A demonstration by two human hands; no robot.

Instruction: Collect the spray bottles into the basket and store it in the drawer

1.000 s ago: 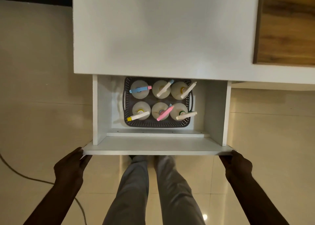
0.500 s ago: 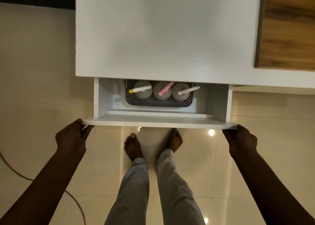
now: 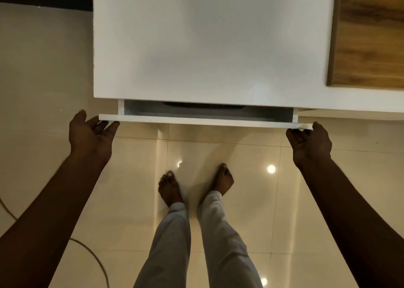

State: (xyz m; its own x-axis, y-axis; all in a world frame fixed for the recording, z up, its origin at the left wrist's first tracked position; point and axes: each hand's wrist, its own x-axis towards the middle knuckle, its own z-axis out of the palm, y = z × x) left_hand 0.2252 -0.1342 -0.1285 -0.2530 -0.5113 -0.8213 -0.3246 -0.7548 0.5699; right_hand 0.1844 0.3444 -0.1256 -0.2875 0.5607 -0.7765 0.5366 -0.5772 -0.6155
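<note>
At the left end of the drawer front [image 3: 205, 121], my left hand [image 3: 90, 137] cups the corner: thumb above the panel's top edge, fingers curled under it, loosely spread rather than clenched. Behind the front, a narrow slot of the drawer [image 3: 142, 109] is open beneath the white desk top [image 3: 207, 43]. Within that slot, a dark curved strip is, I judge, the rim of the basket [image 3: 203, 104]; the spray bottles are hidden under the desk top and cannot be seen. Below the drawer, my bare feet [image 3: 223, 179] stand on the glossy tiled floor [image 3: 251, 200], set back from the drawer front. At the right end, my right hand [image 3: 310, 142] holds the other corner, its fingers folded close together under the panel edge and the thumb side lying along it; whether they pinch or merely press, I cannot tell. Beyond it, at the desk's right edge, lies a wood-grain panel [image 3: 369, 36].

Step in hand, by my judgement: closing the drawer, the final stage, nearly complete. The next move calls for an even push from both corners so the front seats flush without skewing, with fingertips drawn clear of the closing gap.
</note>
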